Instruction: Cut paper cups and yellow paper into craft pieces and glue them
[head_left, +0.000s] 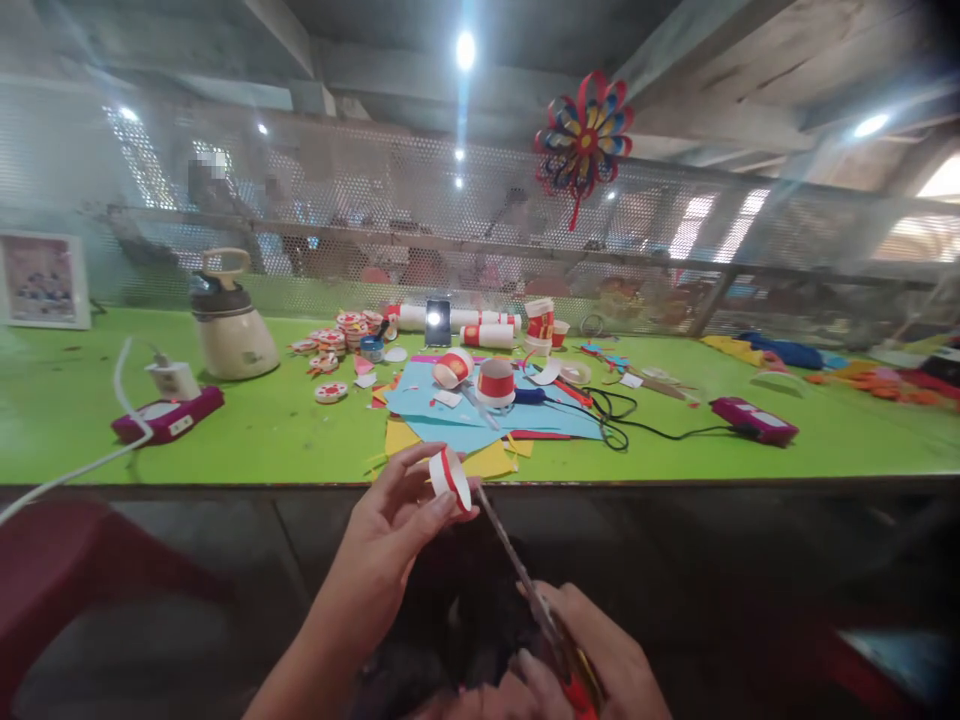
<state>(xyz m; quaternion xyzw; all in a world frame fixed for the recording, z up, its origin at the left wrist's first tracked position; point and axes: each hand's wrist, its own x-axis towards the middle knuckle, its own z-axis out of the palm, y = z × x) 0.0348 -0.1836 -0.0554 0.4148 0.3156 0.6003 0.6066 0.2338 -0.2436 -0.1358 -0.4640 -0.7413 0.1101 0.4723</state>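
Observation:
Just in front of the table's edge, my left hand (397,520) is closed on a cut ring of a paper cup (442,483), white with red bands, its opening tilted to the right. My right hand (585,640) is wrapped round the red handles of a pair of scissors (514,555). The blades point up and left, and their tip is beside the ring's right side. Whether the tip touches the ring I cannot tell. Two red and white cup pieces (495,383) stand on blue paper (412,400) behind my hands, near a blue-handled tool (531,396).
The green table (300,450) bears a beige kettle (232,325), a purple power strip (169,415) at left and another purple box (754,420) at right. Stacked cups (540,325) and a phone (438,322) are at the back. A paper flower (586,140) hangs above.

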